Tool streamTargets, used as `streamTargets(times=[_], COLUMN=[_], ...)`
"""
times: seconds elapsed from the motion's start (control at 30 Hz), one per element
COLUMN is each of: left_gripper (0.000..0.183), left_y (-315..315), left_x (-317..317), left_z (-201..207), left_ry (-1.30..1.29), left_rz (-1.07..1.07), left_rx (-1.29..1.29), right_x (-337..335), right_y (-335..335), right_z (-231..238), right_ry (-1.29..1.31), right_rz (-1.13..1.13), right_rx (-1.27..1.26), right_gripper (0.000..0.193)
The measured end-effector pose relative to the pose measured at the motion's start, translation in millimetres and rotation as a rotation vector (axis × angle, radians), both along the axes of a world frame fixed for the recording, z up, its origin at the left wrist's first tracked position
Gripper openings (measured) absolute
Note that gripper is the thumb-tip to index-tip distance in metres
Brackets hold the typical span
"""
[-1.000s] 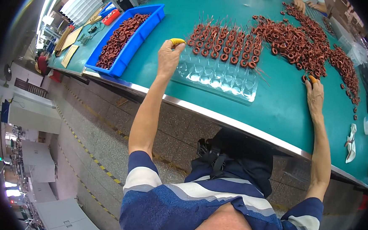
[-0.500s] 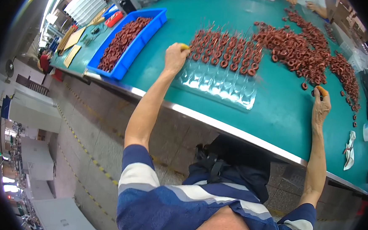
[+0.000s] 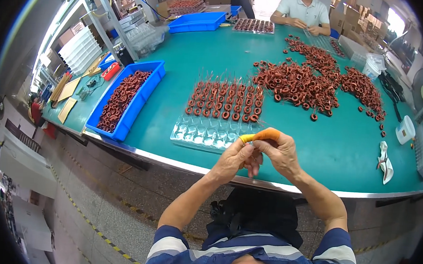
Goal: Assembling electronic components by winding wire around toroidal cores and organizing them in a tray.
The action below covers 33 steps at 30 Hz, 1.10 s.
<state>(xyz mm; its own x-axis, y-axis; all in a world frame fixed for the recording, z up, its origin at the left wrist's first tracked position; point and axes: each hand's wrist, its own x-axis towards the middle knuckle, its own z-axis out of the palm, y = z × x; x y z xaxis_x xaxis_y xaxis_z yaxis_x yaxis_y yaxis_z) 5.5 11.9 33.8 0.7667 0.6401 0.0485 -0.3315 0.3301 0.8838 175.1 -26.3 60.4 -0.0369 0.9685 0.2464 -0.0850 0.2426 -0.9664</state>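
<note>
Close together over the table's near side, my left hand (image 3: 233,161) and my right hand (image 3: 284,153) meet at the fingertips. Both are pinched, with yellow-orange covers on some fingers. Whatever sits between them is too small and hidden to make out. Just left of them lies a clear plastic tray (image 3: 181,134) with round pockets. Its far rows hold reddish-brown wire-wound rings (image 3: 226,107) with thin leads sticking up; the near rows show bare pockets. Beyond my right hand spreads a loose heap of the same rings (image 3: 299,84).
A blue bin (image 3: 148,92) full of rings stands at left, another blue bin (image 3: 194,25) at the back. Across the green table (image 3: 187,58) a person (image 3: 303,14) handles a tray. A white cloth (image 3: 385,164) and a white tub (image 3: 405,130) lie at right.
My left hand has left the tray's left edge and my right hand has left the heap; they have come together near the tray's front right. The view has tilted up, showing the person opposite.
</note>
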Motion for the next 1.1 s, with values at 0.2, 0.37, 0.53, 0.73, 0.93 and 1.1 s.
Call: streamTargets(times=[0.2,0.37,0.53,0.73,0.93,1.1], left_gripper=[0.032,0.029,0.024,0.023,0.021,0.022], left_y=[-2,-10,-17,-17,-13,-17], left_x=[-10,-6,-21,-10,0,2], left_z=[-5,-4,2,5,9,5], left_ry=[0.073,0.076,0.028,0.024,-0.081,-0.117], left_rz=[0.244,0.258,0.265,0.241,0.363,0.339], left_rx=[0.205,0.209,-0.062,0.065,0.062,0.024], right_x=[8,7,-13,-11,-18,-8], right_y=[-5,-11,-7,-21,-21,-17], right_z=[3,0,-4,-6,5,-3], right_ry=[-0.069,-0.118,-0.214,-0.734,-0.884,-0.909], right_rz=[0.085,0.055,-0.037,-0.370,-0.465,-0.485], right_rx=[-0.095,-0.149,-0.068,0.544,0.726,0.777], right_gripper=[0.030,0.036,0.022,0.013,0.009,0.011])
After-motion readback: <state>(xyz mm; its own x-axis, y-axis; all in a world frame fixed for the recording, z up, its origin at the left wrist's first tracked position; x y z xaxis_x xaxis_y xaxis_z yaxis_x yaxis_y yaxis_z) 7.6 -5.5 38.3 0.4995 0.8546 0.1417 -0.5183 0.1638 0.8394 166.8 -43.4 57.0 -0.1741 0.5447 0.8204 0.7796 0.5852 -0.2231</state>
